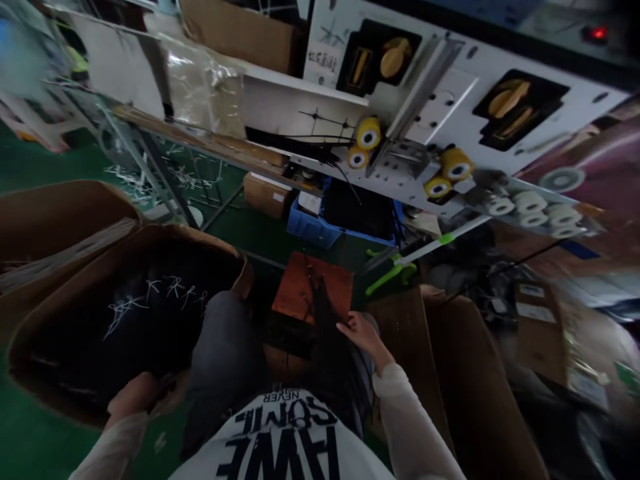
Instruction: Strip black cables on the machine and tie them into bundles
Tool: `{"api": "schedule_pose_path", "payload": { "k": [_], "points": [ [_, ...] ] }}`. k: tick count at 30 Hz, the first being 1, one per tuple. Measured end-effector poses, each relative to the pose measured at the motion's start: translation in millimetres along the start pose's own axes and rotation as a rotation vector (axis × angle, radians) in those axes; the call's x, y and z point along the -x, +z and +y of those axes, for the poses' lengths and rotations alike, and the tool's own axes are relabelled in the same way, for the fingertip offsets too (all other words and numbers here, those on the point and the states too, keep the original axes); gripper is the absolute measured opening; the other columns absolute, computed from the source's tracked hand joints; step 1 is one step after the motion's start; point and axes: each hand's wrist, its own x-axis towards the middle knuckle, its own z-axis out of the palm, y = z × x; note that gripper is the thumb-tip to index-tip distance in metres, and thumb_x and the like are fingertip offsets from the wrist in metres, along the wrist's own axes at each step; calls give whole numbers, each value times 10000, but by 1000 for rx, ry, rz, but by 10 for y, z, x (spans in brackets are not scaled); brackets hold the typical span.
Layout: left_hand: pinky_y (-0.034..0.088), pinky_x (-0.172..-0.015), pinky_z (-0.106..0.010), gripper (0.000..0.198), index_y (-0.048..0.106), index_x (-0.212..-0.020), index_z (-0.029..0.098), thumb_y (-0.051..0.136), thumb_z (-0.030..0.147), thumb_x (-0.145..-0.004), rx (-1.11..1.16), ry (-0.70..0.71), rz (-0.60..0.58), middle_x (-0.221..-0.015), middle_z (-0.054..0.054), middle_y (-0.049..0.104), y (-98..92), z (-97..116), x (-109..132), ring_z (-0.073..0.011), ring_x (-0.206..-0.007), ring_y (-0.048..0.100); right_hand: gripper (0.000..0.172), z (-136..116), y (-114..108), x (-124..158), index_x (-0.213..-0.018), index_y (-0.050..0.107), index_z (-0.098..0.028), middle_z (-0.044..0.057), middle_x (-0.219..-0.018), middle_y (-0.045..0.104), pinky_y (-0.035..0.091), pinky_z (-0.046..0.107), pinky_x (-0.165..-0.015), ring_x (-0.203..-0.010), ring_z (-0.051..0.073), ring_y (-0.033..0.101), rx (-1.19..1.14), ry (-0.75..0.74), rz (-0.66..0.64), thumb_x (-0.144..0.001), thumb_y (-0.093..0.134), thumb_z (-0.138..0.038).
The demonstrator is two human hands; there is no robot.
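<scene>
A bundle of thin black cables (327, 327) lies across my right thigh, its far ends resting on an orange-red board (287, 287) between my knees. At the bundle's right edge, my right hand (367, 339) has its fingers curled against the strands, apparently pinching some. To the left, my left hand (135, 395) is low at the near side of a large cardboard box (240, 263). Dark contents (150, 333) with white twist ties (175, 287) fill that box. The left fingers are blurred and dark, so what they hold is hidden.
Ahead stands a white machine panel (320, 33) with yellow rollers (369, 133) and black strands beside them. Beneath it sits a blue crate (310, 223). A green-ended bar (400, 267) juts out near my right knee, beside an open cardboard box (475, 373).
</scene>
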Motion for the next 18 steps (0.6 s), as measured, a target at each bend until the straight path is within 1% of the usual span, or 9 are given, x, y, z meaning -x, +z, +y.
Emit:
{"api": "schedule_pose_path", "payload": {
  "k": [2,4,5,6,8,11,13,16,18],
  "points": [
    [392,-595,-344,339,571,-588,195,572,521,-680,-98,104,90,-562,-65,607,-40,227,66,-307,-666,604,620,-87,84,45,-1167,497,-112,132,-1004,627,457,355,-810,-918,242,620,98,-17,-9,-722,602,-531],
    [416,-684,-365,328,620,-776,192,499,496,-745,-19,352,177,-794,-104,662,40,632,201,-313,-820,604,692,-210,120,74,-1213,463,-112,169,-1104,597,440,383,-839,-1006,282,593,198,4,-23,-709,607,-565],
    [418,-760,-379,324,622,-833,180,485,466,-761,85,487,164,-881,-127,663,132,879,289,-316,-898,593,748,-275,129,88,-1236,445,-114,189,-1149,575,435,400,-842,-1036,307,579,242,28,-34,-687,617,-592],
    [398,-846,-399,307,624,-841,160,495,428,-762,198,584,99,-940,-159,656,256,1137,383,-328,-967,574,806,-338,136,106,-1259,424,-116,206,-1182,555,434,416,-839,-1056,330,568,278,52,-49,-663,627,-619],
    [360,-945,-348,269,629,-875,186,520,408,-768,259,689,-31,-1030,-131,659,569,1635,565,-273,-1035,565,891,-453,162,156,-1299,381,-119,226,-1208,534,436,436,-824,-1067,363,561,323,85,-90,-630,643,-645],
    [380,-925,-343,291,631,-874,179,609,425,-721,315,701,-201,-998,-129,675,1070,2212,756,-267,-1015,592,922,-577,249,252,-1327,338,-126,230,-1218,520,444,436,-805,-1045,371,577,337,97,-141,-614,683,-598],
    [426,-832,-368,272,621,-741,156,648,421,-686,352,642,-316,-812,-133,688,1334,2452,824,-289,-898,632,917,-610,324,299,-1352,303,-134,239,-1237,497,447,429,-789,-1018,364,594,340,105,-139,-615,726,-480],
    [459,-644,-358,290,559,-562,147,658,395,-674,445,541,-510,-510,-84,606,1547,2618,897,-263,-634,636,831,-551,405,297,-1360,299,-124,252,-1239,488,439,400,-780,-985,335,613,244,131,-75,-632,691,-208],
    [459,-570,-337,299,562,-576,133,628,395,-703,567,499,-606,-474,-66,584,1553,2636,939,-221,-537,608,710,-447,411,249,-1298,386,-114,216,-1178,539,422,360,-783,-977,296,607,-24,151,-20,-627,617,-110]
  ]
}}
